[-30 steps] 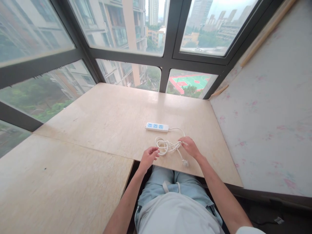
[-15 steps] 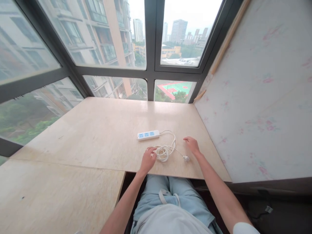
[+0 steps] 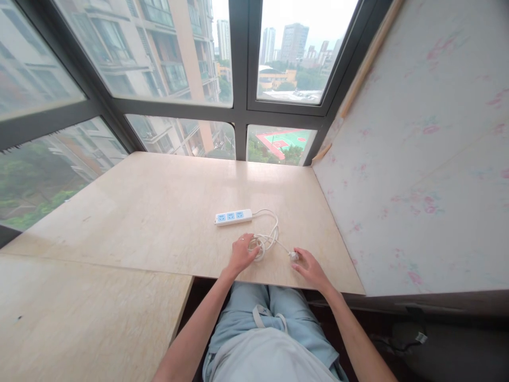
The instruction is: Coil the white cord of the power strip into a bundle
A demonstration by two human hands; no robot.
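We see the left hand point(image 3: 243, 253) resting on the coiled white power cord point(image 3: 265, 241), its grip unclear. The right hand point(image 3: 310, 269) pinches the cord's white plug point(image 3: 294, 255). The white three-socket power strip point(image 3: 233, 216) lies just beyond on the pale wooden desk point(image 3: 159, 212).

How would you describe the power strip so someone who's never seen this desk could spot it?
On the pale wooden desk under the corner windows, look just beyond the left hand. The power strip is a short white bar with three blue sockets, and its white cord loops back toward the person.
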